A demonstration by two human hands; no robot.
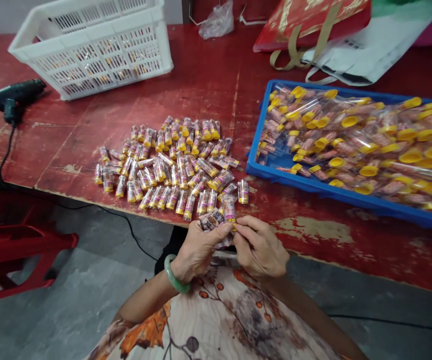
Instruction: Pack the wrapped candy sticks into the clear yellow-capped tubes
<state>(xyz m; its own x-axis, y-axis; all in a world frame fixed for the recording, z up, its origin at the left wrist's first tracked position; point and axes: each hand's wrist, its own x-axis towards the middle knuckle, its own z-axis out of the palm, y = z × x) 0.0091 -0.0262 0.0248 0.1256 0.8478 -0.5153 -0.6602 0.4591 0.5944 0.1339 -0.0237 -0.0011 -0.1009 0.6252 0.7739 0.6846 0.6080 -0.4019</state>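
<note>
My left hand (199, 246), with a green bangle at its wrist, grips printed plastic wrappers (212, 220) and the lower part of a small clear tube (229, 207) with a purple and yellow print. The fingertips of my right hand (261, 246) pinch the right side of the tube's lower end. Both hands meet at the table's front edge. Just beyond them lie many small wrapped tubes with yellow ends (170, 172), most on their sides or leaning. One wrapped tube (243, 192) stands apart to the right of the group.
A blue tray (255, 145) of yellow-capped tubes sits on the red table (200, 75) at right. A white basket (99, 55) and a black heat gun (16, 95) with a cord are at left. Bags (313, 30) lie at the back; red stools (16, 245) stand at lower left.
</note>
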